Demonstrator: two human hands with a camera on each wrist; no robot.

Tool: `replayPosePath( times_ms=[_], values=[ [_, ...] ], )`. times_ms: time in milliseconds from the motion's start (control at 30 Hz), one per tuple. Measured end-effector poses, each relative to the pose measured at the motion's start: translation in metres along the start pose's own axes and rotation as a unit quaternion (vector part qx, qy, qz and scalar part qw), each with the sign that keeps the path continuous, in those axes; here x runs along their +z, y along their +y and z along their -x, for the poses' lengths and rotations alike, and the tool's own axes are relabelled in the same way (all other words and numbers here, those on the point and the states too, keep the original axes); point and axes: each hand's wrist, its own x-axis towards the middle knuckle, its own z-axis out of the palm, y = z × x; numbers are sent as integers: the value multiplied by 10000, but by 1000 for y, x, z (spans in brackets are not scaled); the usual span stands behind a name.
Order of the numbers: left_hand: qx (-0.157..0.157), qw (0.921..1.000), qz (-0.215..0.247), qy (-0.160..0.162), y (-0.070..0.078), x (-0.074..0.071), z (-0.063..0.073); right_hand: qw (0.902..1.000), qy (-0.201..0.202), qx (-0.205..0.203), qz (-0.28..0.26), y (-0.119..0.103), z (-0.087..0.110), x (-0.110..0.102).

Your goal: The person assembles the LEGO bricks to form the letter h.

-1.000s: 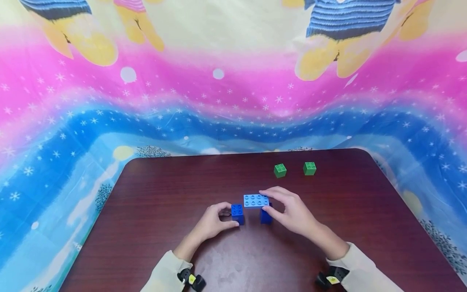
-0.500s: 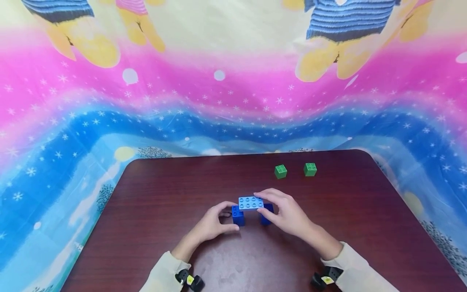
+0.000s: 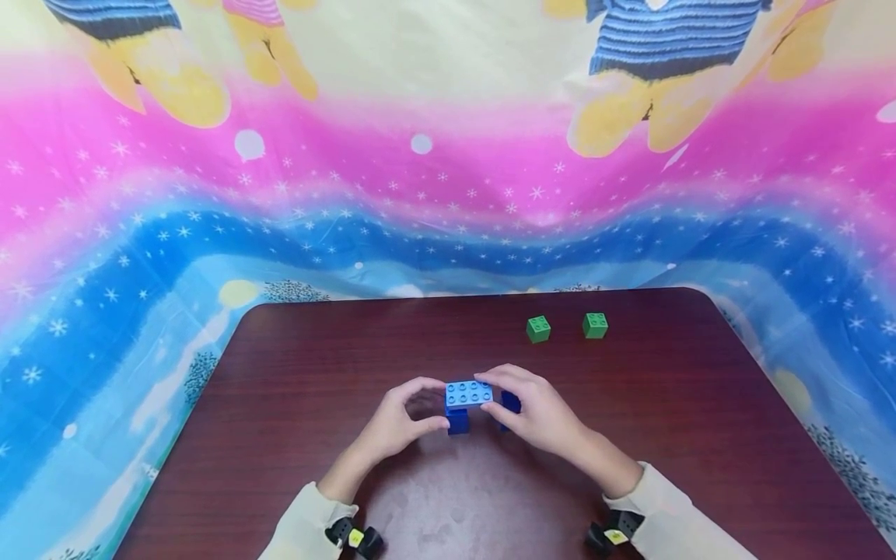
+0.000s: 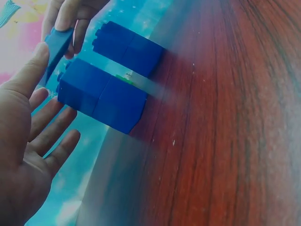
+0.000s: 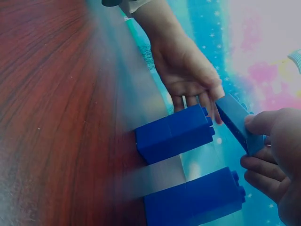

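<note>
In the head view my right hand (image 3: 546,408) pinches a light blue eight-stud building brick (image 3: 469,394) by its right end, thumb in front and fingers behind. The brick is level above a dark blue tower (image 3: 457,422) of two stacked bricks; in the right wrist view (image 5: 176,134) a gap shows between brick and tower studs. My left hand (image 3: 388,420) is around the tower's left side, its thumb and forefinger at the brick's left end, the other fingers loosely spread. A matching dark blue tower (image 3: 511,402) stands to the right, partly hidden by my right hand.
Two green four-stud bricks, one left (image 3: 538,329) and one right (image 3: 595,325), stand apart near the back of the dark wooden table (image 3: 315,350). A printed cloth (image 3: 420,194) hangs behind the table and along its sides.
My right hand has carried the light blue brick left and slightly toward me, from beside the left tower to above it. The left hand has loosened from that tower and shifted left.
</note>
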Motion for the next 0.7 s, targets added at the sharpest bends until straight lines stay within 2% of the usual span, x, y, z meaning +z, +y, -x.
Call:
replayPosePath(
  times_ms=[200, 367, 700],
  values=[
    [7, 9999, 151, 83, 4, 3, -2, 10000, -18, -63, -22, 1, 2, 5],
    [5, 9994, 310, 121, 2, 5, -5, 9999, -152, 64, -17, 3, 2, 8],
    [-39, 9997, 124, 197, 3, 5, -5, 9999, -147, -44, 27, 8, 2, 12]
  ],
)
